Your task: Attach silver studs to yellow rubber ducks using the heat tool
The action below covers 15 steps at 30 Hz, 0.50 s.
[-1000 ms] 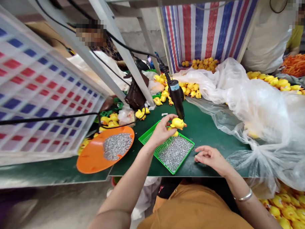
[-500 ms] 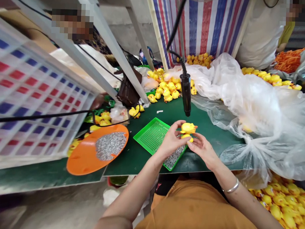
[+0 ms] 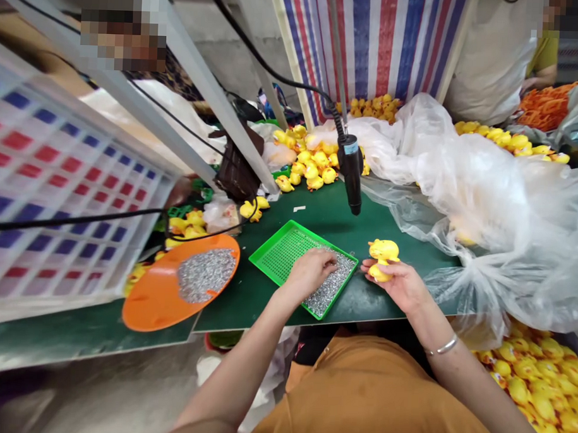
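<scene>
My right hand (image 3: 398,285) holds a yellow toy duck (image 3: 383,257) upright above the green table's front edge. My left hand (image 3: 310,271) rests palm down on the heap of small silver screws (image 3: 331,287) in the green mesh tray (image 3: 281,254), its fingers curled into the screws; whether they pinch one is hidden. A black electric screwdriver (image 3: 351,174) hangs on its cable just beyond the tray, a little above and left of the duck.
An orange dish (image 3: 158,297) with more screws lies left of the tray. Yellow ducks are heaped at the back (image 3: 310,163) and in a bin at lower right (image 3: 543,396). Clear plastic sheeting (image 3: 498,211) covers the right side. Other people stand behind the table.
The duck has passed from my left hand to my right, which moved it rightwards. My left hand has dropped onto the screws in the green tray.
</scene>
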Tool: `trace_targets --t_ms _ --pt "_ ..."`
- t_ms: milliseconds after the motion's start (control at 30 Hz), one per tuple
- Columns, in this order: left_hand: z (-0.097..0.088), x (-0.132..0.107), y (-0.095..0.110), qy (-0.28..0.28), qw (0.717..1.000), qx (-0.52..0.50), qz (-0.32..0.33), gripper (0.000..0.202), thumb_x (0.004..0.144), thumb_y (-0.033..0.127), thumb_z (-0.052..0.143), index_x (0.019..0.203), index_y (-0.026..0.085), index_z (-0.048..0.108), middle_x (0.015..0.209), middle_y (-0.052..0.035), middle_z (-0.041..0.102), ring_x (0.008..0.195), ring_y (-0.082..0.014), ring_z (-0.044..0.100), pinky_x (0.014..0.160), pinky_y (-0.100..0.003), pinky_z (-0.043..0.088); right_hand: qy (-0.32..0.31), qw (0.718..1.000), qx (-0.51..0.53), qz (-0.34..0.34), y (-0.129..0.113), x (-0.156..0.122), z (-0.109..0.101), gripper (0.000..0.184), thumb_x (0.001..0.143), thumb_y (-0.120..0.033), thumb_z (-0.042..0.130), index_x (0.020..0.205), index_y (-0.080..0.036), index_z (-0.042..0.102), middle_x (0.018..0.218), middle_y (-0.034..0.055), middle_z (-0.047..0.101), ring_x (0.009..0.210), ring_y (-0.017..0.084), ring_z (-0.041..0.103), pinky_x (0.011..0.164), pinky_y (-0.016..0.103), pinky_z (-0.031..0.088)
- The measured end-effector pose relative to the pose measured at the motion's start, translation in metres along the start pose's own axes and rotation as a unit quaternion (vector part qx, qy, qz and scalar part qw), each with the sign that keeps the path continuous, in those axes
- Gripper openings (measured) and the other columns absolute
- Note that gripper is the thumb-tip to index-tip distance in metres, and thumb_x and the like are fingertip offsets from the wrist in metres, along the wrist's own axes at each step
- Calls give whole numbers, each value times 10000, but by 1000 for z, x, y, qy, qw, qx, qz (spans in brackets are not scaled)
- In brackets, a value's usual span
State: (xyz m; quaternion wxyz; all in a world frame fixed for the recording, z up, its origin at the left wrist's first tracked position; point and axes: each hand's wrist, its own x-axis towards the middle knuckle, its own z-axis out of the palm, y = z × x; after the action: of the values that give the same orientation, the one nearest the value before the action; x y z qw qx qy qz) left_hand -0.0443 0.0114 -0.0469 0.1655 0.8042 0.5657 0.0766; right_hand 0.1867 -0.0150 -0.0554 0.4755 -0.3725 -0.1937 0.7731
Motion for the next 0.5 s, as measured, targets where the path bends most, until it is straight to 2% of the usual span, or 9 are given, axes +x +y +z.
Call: trace_targets --t_ms 133,300,400,500 --pt "5 0 0 18 1000 11 -6 136 893 286 631 844 229 744 904 -51 739 921 -238 627 812 -349 476 -20 1000 4 -9 -5 0 4 420 520 -132 813 935 -164 752 847 62 770 857 217 710 776 305 530" --pt "4 -2 -11 60 994 -94 -5 134 864 207 648 879 247 774 960 -38 770 940 -221 673 866 -351 493 -13 1000 2 -4 -10 0 7 414 521 -164 858 920 -153 749 799 48 754 749 174 692 700 272 525" --pt "2 -5 -11 103 977 -185 -22 151 812 190 679 931 234 762 859 -25 768 805 -186 692 764 -307 517 2 1000 -11 1 -8 2 8 438 532 -192 887 944 -153 744 774 48 747 723 174 692 655 264 516" --pt "-2 -7 0 134 949 -284 -30 78 757 231 720 826 202 741 733 -7 738 671 -153 671 646 -257 510 1 1000 -19 5 -4 3 9 478 541 -205 900 988 -148 740 787 53 746 715 164 688 665 263 516"
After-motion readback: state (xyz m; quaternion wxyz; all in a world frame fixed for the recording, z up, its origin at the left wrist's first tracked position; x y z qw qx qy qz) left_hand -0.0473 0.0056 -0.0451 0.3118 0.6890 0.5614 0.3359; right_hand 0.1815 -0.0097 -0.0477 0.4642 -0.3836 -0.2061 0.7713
